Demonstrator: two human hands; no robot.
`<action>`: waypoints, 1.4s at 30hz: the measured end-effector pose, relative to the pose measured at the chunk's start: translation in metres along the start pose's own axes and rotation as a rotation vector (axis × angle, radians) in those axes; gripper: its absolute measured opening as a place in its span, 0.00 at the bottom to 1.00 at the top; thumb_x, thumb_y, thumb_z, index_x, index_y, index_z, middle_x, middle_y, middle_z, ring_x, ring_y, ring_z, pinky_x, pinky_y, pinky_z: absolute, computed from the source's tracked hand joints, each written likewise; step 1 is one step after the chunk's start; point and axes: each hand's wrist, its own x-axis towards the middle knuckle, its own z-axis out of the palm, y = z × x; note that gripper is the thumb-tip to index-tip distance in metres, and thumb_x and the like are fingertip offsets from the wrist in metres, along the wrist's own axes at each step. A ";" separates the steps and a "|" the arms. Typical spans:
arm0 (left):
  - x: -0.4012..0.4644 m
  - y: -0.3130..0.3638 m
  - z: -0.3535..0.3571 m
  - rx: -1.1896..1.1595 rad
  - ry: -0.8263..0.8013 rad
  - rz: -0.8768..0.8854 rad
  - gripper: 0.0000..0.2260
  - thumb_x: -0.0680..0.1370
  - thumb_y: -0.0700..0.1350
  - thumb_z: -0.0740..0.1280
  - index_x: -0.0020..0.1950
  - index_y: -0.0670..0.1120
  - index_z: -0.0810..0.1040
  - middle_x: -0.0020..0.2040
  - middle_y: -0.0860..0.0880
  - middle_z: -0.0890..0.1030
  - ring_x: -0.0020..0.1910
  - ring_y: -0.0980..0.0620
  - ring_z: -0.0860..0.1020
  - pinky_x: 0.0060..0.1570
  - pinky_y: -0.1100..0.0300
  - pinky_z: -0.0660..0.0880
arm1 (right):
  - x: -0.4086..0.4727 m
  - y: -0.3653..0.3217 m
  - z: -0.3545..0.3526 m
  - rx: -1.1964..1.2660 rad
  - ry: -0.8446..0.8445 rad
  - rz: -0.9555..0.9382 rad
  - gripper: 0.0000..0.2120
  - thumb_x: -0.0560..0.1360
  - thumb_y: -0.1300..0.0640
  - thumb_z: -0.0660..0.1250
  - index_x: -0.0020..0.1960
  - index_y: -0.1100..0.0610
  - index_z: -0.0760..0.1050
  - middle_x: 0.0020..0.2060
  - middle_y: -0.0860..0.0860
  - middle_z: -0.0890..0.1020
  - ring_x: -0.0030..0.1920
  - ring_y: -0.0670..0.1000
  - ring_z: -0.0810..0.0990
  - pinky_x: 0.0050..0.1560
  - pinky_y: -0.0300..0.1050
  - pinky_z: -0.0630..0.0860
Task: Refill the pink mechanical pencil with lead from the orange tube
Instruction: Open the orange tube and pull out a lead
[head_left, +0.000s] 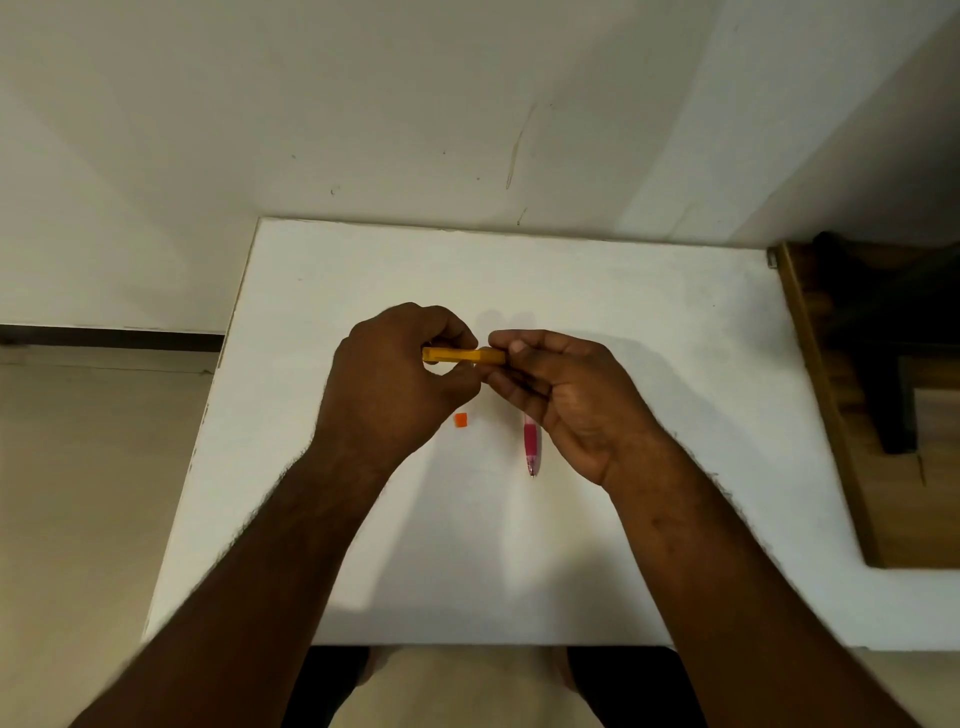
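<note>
The orange lead tube (467, 356) lies level between my two hands, a little above the white table (649, 322). My left hand (395, 384) pinches its left end. Its right end sits in the fingertips of my right hand (566, 389). A small orange cap (460, 420) rests on the table just below my left hand. The pink mechanical pencil (531, 447) lies on the table under my right hand, tip toward me, its far half hidden by the fingers.
The table stands against a white wall, with its left edge (228, 338) dropping to a beige floor. A brown wooden piece of furniture (841, 415) stands close along the table's right side. My legs show below the near edge.
</note>
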 end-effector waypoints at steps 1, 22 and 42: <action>0.000 0.000 0.000 0.001 -0.002 0.002 0.07 0.69 0.49 0.72 0.46 0.53 0.84 0.41 0.53 0.82 0.43 0.52 0.79 0.48 0.48 0.77 | 0.000 0.000 -0.001 -0.008 -0.001 -0.006 0.10 0.82 0.68 0.63 0.51 0.64 0.83 0.42 0.56 0.89 0.46 0.55 0.89 0.47 0.41 0.84; -0.002 0.002 -0.001 0.016 -0.018 -0.013 0.09 0.67 0.50 0.70 0.46 0.55 0.84 0.42 0.54 0.83 0.43 0.53 0.80 0.48 0.49 0.78 | -0.001 -0.001 0.000 -0.188 0.032 -0.043 0.11 0.82 0.69 0.62 0.51 0.61 0.83 0.53 0.62 0.86 0.50 0.59 0.88 0.53 0.44 0.85; 0.003 -0.008 0.001 -0.103 0.010 -0.015 0.07 0.71 0.43 0.75 0.47 0.53 0.85 0.43 0.59 0.85 0.46 0.61 0.81 0.45 0.78 0.69 | 0.000 -0.009 -0.006 -0.248 0.152 -0.071 0.09 0.79 0.58 0.71 0.52 0.64 0.84 0.43 0.60 0.88 0.44 0.59 0.89 0.48 0.47 0.85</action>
